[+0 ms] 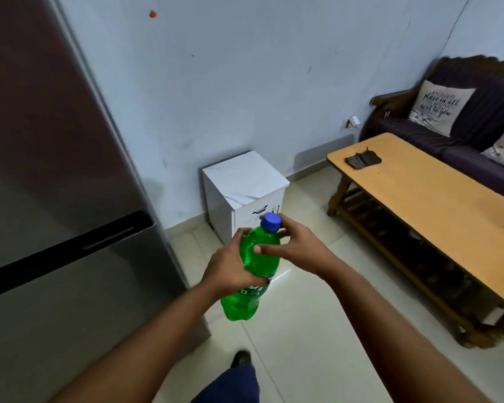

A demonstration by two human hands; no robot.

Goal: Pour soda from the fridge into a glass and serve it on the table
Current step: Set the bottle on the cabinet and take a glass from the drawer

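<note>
The left hand (pixel 230 267) is wrapping its grip around the middle of a green plastic soda bottle (pixel 252 274), fingers curled over the label band. The right hand (pixel 288 242) is grasping the bottle's shoulder, thumb lying across the green front and fingers curling behind the neck just below the blue screw cap (pixel 271 221). The bottle is being held upright, slightly tilted, in mid-air above the pale tiled floor (pixel 303 344), with its base hanging below the left hand. The grey closed fridge (pixel 56 228) is standing to the left, a small white cabinet (pixel 245 181) behind, and the light wooden tabletop (pixel 434 205) well apart on the right.
</note>
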